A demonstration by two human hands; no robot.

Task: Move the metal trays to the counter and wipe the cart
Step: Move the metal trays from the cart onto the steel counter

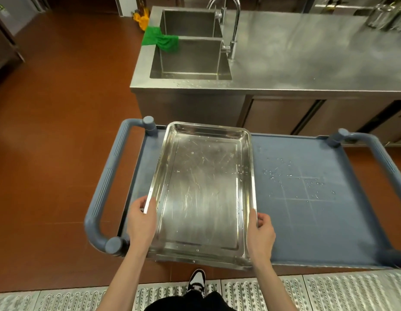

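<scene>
2 hands reach forward, the left hand (141, 217) and right hand (261, 232) each grasping a long rim of the wet metal tray (201, 189) over the blue cart (307, 198). Beyond stands the steel surface (307, 55), its sink (190, 61) draped with a green cloth (160, 40).

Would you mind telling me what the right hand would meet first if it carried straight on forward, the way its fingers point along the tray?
The right hand grips the metal tray rim. Straight ahead lies only the wet blue cart top, then probably the steel counter's cabinet front; depth is uncertain.
</scene>
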